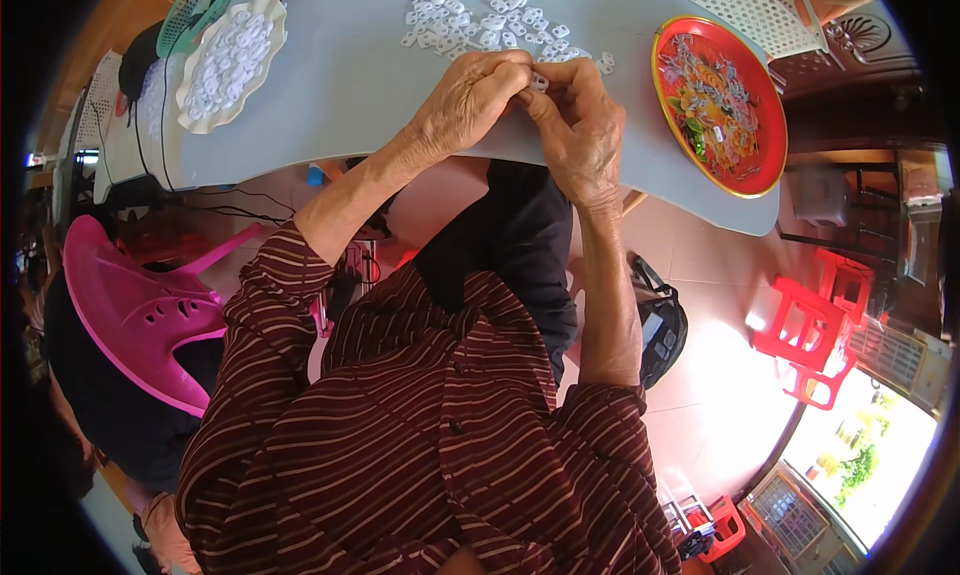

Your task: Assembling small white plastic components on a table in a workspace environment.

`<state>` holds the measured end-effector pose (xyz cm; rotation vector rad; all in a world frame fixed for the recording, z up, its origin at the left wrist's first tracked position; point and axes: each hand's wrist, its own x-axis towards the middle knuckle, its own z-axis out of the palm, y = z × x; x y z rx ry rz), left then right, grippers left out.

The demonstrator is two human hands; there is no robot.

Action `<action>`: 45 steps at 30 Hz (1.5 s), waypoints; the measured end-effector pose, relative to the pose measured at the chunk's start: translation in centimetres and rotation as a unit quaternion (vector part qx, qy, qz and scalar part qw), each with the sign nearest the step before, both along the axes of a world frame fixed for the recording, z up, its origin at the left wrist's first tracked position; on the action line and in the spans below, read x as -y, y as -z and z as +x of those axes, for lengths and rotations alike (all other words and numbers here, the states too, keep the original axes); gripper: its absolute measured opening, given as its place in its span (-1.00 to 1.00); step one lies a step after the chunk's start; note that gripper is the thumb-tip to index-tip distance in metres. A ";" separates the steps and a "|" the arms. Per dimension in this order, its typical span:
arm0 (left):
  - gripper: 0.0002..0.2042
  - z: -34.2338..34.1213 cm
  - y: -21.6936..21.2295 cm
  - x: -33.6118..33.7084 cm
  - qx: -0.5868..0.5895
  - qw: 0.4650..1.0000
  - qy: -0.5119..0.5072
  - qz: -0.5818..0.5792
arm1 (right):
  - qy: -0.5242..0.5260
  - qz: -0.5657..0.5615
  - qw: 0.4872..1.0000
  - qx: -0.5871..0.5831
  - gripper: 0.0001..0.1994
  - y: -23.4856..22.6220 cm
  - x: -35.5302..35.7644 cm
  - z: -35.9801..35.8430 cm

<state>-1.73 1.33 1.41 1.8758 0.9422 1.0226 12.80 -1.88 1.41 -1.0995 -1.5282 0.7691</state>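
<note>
Over the near part of the table, my left hand [470, 100] and my right hand [582, 130] meet with their fingertips together. Pinched between them is a small white plastic piece [540, 81], mostly covered by the fingers. Both hands are closed, the left with its fingers curled inward, the right with thumb and forefinger on the piece. Just beyond them, many similar white plastic pieces [480, 20] with holes lie loose on the grey-blue table [330, 75].
At left, a scalloped cream tray [190, 120] is heaped with white pieces beside a green basket [200, 10]. A red gold-rimmed tray [765, 165] of small colourful bits stands at right, near a white perforated rack [750, 10]. A pink chair [130, 305] and red stools [805, 325] are below.
</note>
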 end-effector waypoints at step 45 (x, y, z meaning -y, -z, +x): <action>-0.66 0.0 0.3 2.2 0.144 0.978 -0.036 -0.146 | -0.062 0.025 0.920 0.387 -0.84 -1.8 -13.7 3.0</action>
